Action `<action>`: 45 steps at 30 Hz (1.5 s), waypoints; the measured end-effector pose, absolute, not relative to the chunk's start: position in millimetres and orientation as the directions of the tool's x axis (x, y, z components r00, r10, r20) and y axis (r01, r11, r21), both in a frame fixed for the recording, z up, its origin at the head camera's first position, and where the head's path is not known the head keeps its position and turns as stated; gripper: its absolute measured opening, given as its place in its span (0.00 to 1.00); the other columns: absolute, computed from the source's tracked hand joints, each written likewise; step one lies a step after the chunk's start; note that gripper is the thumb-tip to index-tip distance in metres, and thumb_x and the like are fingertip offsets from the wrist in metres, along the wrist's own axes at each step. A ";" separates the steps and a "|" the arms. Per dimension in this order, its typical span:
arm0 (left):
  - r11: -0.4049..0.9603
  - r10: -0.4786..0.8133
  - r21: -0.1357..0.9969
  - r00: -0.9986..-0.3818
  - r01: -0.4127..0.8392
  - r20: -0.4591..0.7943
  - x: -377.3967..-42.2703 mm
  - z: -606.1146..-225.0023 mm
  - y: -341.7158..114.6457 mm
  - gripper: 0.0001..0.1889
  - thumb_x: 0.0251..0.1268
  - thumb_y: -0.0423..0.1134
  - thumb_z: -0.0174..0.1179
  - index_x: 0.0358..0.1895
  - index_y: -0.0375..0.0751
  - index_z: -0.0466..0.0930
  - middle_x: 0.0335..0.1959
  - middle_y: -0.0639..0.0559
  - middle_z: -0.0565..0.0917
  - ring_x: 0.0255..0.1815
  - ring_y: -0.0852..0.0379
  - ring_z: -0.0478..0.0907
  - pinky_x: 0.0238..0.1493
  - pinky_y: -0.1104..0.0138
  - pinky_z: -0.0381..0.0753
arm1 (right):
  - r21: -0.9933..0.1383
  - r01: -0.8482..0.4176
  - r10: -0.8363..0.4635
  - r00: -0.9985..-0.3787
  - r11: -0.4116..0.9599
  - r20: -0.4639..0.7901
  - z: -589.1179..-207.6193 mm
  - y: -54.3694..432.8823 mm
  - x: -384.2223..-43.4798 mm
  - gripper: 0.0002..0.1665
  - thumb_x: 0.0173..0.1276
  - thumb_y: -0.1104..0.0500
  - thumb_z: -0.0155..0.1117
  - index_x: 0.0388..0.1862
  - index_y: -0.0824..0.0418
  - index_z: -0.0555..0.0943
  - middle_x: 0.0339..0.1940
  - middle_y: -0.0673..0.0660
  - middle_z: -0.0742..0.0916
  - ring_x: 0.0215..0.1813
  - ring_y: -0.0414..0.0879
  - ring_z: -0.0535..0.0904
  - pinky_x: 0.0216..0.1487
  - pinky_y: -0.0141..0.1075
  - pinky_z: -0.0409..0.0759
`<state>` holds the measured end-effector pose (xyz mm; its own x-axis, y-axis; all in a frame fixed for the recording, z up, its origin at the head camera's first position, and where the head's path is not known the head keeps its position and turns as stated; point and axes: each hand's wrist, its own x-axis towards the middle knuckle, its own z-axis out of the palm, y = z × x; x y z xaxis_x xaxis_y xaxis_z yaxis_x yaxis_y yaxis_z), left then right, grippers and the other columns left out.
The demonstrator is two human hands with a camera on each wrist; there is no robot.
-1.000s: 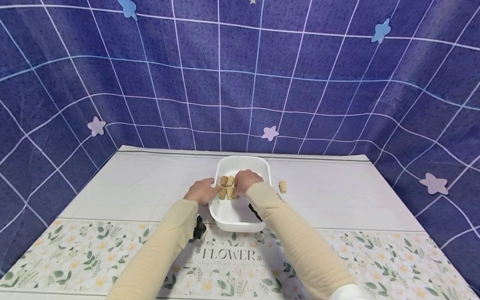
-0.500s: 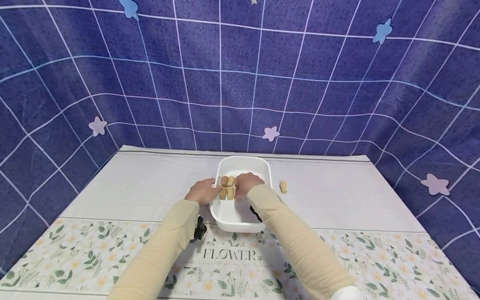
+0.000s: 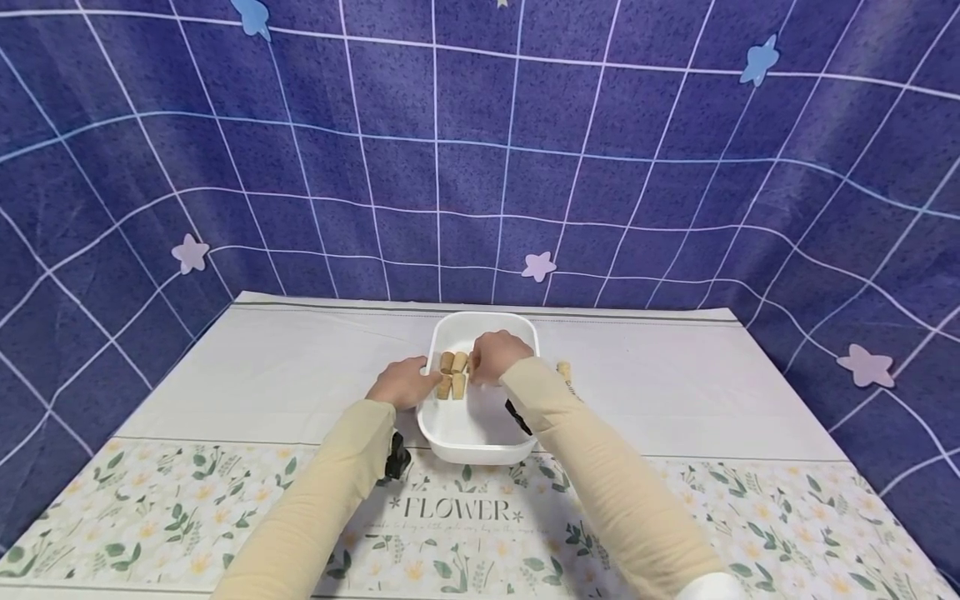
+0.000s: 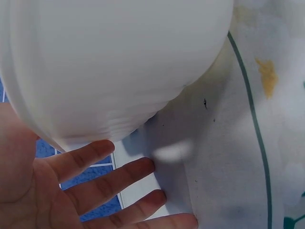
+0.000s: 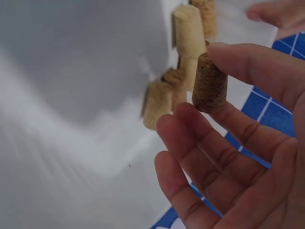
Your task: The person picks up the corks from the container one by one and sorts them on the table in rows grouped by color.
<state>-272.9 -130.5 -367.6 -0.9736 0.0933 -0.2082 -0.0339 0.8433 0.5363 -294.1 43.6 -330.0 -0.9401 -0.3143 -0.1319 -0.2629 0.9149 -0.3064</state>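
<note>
Curtain (image 3: pixel 480 208): blue, gridded and starry, upright at twelve o'clock, farthest off.
Table (image 3: pixel 300 358): pale cover, flowered toward six o'clock; its smooth-looking cloth may creep if something drags on it.
Tray (image 3: pixel 472 454): white, flat on the table, centre of this clock; a one-sided push could slide or tip it.
Left hand (image 3: pixel 402 385): nine o'clock, fingers spread along the outer wall, thumb at the rim; pressing too hard there might tilt the tray.
Right hand (image 3: pixel 498 357): inside, toward one o'clock, pinching a brown cork (image 5: pixel 209 86) between thumb and fingers; so small a hold could slip and drop it.
Other corks (image 3: pixel 458 387): bunched toward nine and ten o'clock, close to the right hand; a brushing knuckle could scatter them.
Loose cork (image 3: pixel 564 368): on the table outside, near three o'clock, beside the right sleeve (image 3: pixel 600 483); a careless sweep might roll it away.
</note>
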 end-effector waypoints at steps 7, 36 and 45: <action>0.835 0.093 0.549 -0.974 -0.037 -0.208 -272.7 -367.5 -130.3 0.28 0.77 0.46 0.48 0.72 0.32 0.69 0.58 0.33 0.81 0.50 0.41 0.81 0.55 0.50 0.79 | -0.304 -0.266 -0.307 -0.946 0.915 -0.099 -320.4 54.6 -294.3 0.07 0.57 0.62 0.76 0.34 0.56 0.85 0.35 0.51 0.85 0.39 0.46 0.78 0.40 0.38 0.77; 0.824 0.093 0.565 -0.972 -0.046 -0.214 -270.6 -366.9 -130.2 0.28 0.78 0.46 0.46 0.72 0.32 0.68 0.58 0.33 0.81 0.51 0.41 0.82 0.55 0.51 0.80 | -0.324 -0.339 -0.345 -0.938 0.883 0.040 -289.7 131.0 -292.4 0.22 0.62 0.62 0.70 0.55 0.66 0.84 0.48 0.63 0.88 0.54 0.57 0.83 0.59 0.47 0.79; 0.823 0.096 0.566 -0.973 -0.042 -0.211 -271.2 -367.0 -130.8 0.28 0.77 0.46 0.46 0.72 0.32 0.69 0.56 0.34 0.82 0.47 0.43 0.83 0.53 0.52 0.80 | -0.322 -0.355 -0.361 -0.932 0.877 0.046 -296.8 152.5 -291.3 0.20 0.60 0.63 0.69 0.52 0.67 0.84 0.46 0.64 0.88 0.51 0.58 0.83 0.58 0.49 0.78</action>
<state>-271.2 -130.8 -367.0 -0.9726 0.0964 -0.2115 -0.0415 0.8233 0.5661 -291.3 152.5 -296.8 -0.9316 -0.3607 0.0457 -0.3555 0.8773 -0.3225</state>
